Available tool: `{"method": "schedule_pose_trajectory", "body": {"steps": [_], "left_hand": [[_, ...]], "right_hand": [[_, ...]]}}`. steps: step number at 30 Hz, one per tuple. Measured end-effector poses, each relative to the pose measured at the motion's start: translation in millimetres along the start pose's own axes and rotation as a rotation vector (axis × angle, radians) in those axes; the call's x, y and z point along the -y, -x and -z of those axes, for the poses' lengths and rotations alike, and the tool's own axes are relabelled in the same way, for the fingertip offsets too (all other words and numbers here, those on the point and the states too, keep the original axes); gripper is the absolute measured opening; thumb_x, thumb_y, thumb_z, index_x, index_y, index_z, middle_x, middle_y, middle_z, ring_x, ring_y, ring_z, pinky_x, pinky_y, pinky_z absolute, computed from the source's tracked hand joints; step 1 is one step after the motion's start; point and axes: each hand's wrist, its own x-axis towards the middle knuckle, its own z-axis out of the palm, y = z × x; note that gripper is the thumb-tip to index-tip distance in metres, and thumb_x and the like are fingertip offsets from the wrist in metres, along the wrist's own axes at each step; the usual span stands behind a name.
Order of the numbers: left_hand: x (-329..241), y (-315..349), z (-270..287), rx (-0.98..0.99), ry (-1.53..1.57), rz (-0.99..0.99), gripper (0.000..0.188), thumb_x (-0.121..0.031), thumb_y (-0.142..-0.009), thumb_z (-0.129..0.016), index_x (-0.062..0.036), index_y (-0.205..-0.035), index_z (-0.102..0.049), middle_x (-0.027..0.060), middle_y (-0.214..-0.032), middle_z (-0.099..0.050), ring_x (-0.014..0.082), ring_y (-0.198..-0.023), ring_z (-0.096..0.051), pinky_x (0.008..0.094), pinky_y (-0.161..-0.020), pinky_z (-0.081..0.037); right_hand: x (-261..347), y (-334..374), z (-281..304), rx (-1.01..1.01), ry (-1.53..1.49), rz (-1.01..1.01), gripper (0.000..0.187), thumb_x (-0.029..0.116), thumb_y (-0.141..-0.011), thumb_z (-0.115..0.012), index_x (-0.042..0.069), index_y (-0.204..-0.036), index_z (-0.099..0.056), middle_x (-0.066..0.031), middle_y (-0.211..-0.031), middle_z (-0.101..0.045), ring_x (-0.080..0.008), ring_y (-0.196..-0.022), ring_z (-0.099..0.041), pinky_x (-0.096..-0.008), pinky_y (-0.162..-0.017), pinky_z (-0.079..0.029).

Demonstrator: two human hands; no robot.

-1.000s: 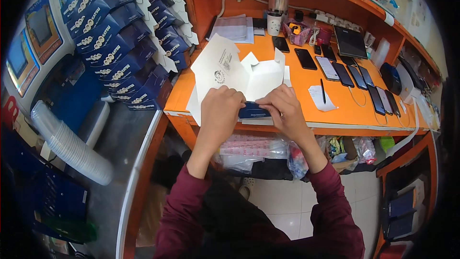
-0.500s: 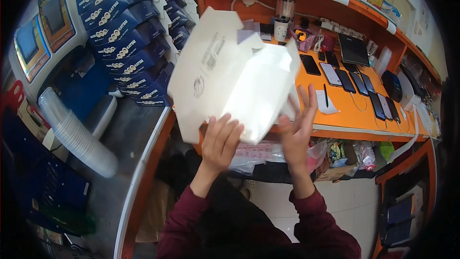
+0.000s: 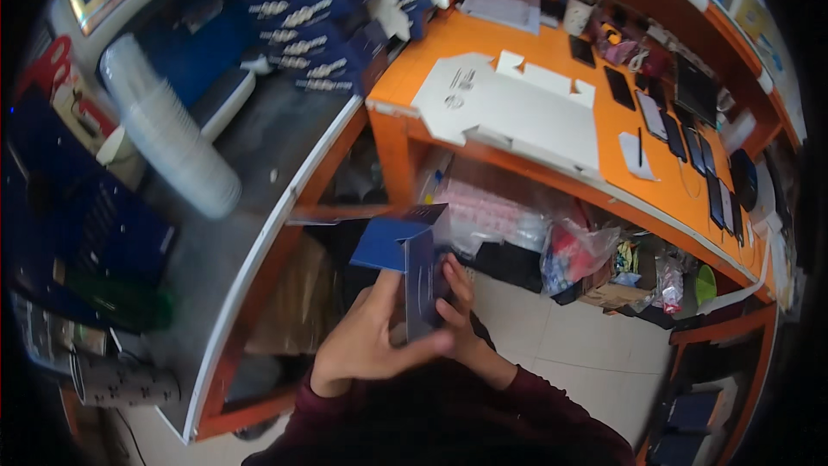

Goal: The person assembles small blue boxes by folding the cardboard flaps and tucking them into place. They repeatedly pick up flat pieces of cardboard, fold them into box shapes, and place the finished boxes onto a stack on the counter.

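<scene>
A small dark blue cardboard box (image 3: 423,280), partly folded with a blue flap sticking out, is held upright between my two hands low in front of me. My left hand (image 3: 358,336) grips its near left side, the thumb stretched across the lower part. Against its right side, the fingers of my right hand (image 3: 464,319) are curled. A flat, unfolded white carton (image 3: 526,116) with cut tabs lies printed-side up along the front of the orange desk (image 3: 414,39).
Stacked blue boxes (image 3: 310,26) rise at the back left, beside nested clear plastic cups (image 3: 172,138) on the dark counter (image 3: 285,121). Several phones (image 3: 651,112) and a white paper with a pen (image 3: 636,160) lie on the desk. Plastic-wrapped goods (image 3: 578,250) fill the shelf below.
The white carton has left my hands and now lies on the desk. Both hands have come lower and hold a blue box. The view has swung leftward and down.
</scene>
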Motion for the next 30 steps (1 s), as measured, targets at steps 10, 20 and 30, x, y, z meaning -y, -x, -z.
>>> {"method": "schedule_pose_trajectory", "body": {"steps": [10, 20, 30], "left_hand": [[83.5, 47.5, 5.6, 0.432, -0.216, 0.359, 0.053, -0.012, -0.093, -0.059, -0.0105, -0.143, -0.042, 0.0226, -0.09, -0.067, 0.0421, -0.08, -0.067, 0.0479, -0.069, -0.052], [137.3, 53.5, 36.3, 0.277, 0.15, 0.45, 0.022, -0.018, -0.095, -0.071, 0.0025, -0.102, -0.07, 0.0002, -0.083, -0.069, 0.0074, -0.077, -0.06, 0.0282, -0.074, -0.05], [159.9, 40.0, 12.0, 0.193, 0.257, 0.527, 0.024, -0.018, -0.098, -0.068, 0.0023, -0.109, -0.073, 0.0, -0.09, -0.072, 0.005, -0.084, -0.059, 0.0252, -0.079, -0.05]], "right_hand": [[-10.8, -39.5, 45.1, 0.584, -0.325, -0.692, 0.027, 0.026, -0.102, -0.057, 0.007, -0.115, -0.071, -0.0195, -0.139, -0.05, -0.0342, -0.127, -0.053, -0.044, -0.106, -0.042], [-36.3, 1.7, 82.8, 0.173, -0.525, -1.061, 0.013, -0.005, -0.088, -0.072, -0.005, -0.1, -0.069, -0.0116, -0.132, -0.058, -0.0204, -0.106, -0.067, -0.0326, -0.089, -0.058], [3.4, -16.4, 65.2, 0.516, -0.028, -0.76, 0.043, -0.003, -0.078, -0.079, 0.008, -0.119, -0.071, -0.0113, -0.137, -0.053, -0.0259, -0.115, -0.066, -0.0353, -0.091, -0.06]]}}
